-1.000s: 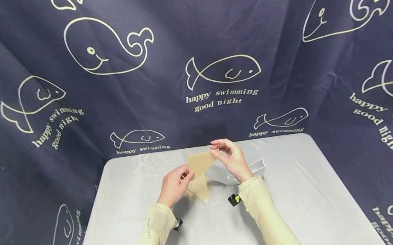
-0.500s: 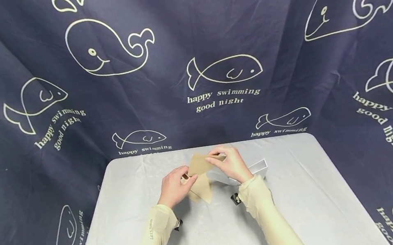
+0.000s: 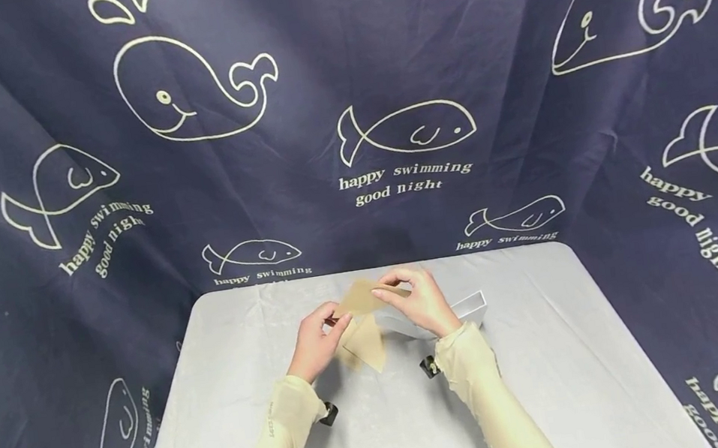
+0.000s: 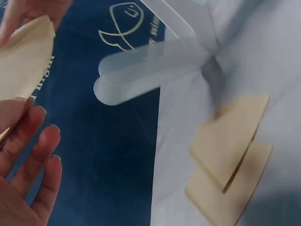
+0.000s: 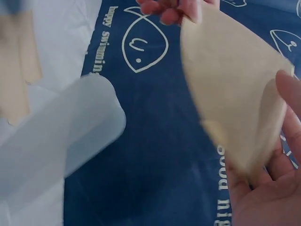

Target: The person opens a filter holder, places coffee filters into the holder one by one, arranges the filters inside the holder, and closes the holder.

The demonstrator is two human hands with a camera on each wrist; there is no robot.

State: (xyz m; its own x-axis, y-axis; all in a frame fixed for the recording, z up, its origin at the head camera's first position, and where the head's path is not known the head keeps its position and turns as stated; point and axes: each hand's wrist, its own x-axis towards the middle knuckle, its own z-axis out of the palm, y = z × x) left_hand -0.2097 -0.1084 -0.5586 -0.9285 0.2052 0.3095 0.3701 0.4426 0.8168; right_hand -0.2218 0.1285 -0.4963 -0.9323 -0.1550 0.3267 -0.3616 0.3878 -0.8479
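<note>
Both hands hold one tan paper coffee filter (image 3: 360,296) up above the far part of the table. My left hand (image 3: 315,342) pinches its left corner between thumb and forefinger; the other fingers spread apart in the left wrist view. At the opposite side, my right hand (image 3: 427,304) grips the edge, thumb on the near face and fingers behind it. The right wrist view shows the held filter (image 5: 230,70) fan-shaped and slightly blurred. Two more coffee filters (image 4: 230,141) lie overlapping on the table below the hands.
A pale translucent container (image 3: 472,304) with a rectangular opening lies behind my right hand. Its rounded, tongue-like ends (image 4: 127,70) stick out toward the dark blue curtain (image 3: 338,68). A light grey cloth covers the table (image 3: 556,379).
The held filter has tipped flatter. My right hand has shifted slightly left and down and curled further round its edge. The filters on the table have stayed put.
</note>
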